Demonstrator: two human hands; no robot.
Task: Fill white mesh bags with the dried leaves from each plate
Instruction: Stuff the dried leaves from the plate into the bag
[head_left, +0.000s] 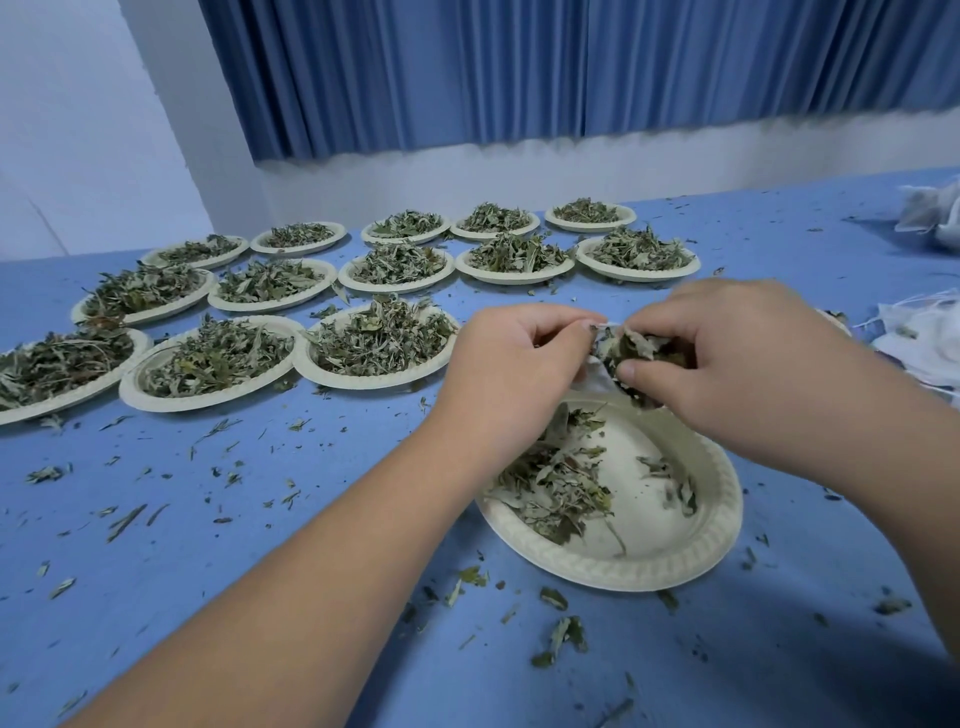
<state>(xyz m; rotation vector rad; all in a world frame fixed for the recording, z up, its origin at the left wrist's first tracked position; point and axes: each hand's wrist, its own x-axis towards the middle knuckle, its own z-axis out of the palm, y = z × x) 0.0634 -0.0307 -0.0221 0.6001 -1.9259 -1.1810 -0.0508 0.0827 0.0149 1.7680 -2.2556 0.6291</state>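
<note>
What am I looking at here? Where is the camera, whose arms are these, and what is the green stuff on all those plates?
There is no machine here. A person works with bare hands, and the single picture comes from a camera worn on their head, looking forward and down. So the two arms reaching in from below are the wearer's own.

The left hand pinches the edge of a small white mesh bag. The right hand pinches a clump of dried leaves at its mouth. Under them sits the near plate, partly emptied. Further back stand rows of full plates heaped with the same leaves.

Everything rests on a blue table strewn with leaf crumbs. At the right edge lies a heap of white fabric, probably more bags.
</note>
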